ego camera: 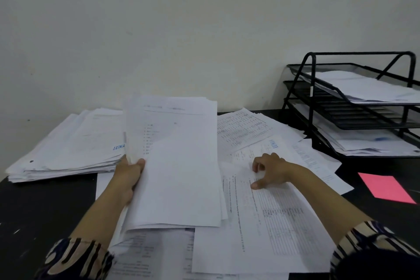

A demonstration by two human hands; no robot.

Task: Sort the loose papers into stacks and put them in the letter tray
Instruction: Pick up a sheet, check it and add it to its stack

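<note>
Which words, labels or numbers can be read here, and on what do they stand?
"LUNA": blue letters, cut off by the held sheets, on the left stack.
Blue word on a loose sheet: turned sideways, unreadable.
Printed tables and lines on the other papers: too blurred.

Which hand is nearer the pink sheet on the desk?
Right. The right hand rests on the loose papers just left of the pink sheet; the left hand grips a bundle of papers farther left.
</note>
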